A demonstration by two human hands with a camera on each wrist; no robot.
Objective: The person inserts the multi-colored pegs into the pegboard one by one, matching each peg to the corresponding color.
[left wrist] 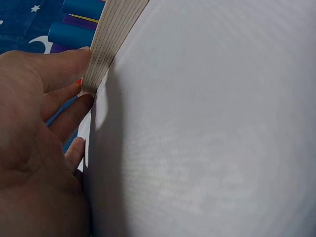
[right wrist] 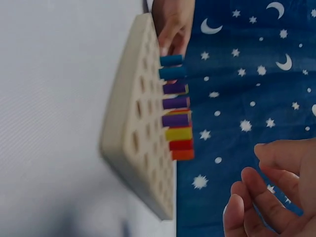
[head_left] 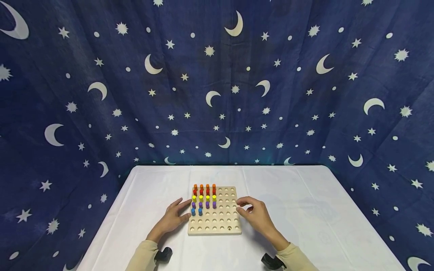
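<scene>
A pale wooden pegboard with rows of round holes lies flat on the table. In its upper left part stand rows of orange pegs, red pegs, yellow pegs and purple pegs, several of each. Two blue pegs stand in the row nearer me. My left hand touches the board's left edge with thumb and fingertips, its fingers loosely extended. At the right edge hovers my right hand; the right wrist view shows its relaxed fingers apart from the board, holding nothing.
A white cloth covers the table under the board. Behind it hangs a dark blue curtain with moons and stars. Black wrist devices sit below the sleeves. Several holes on the board's right and near sides have no pegs.
</scene>
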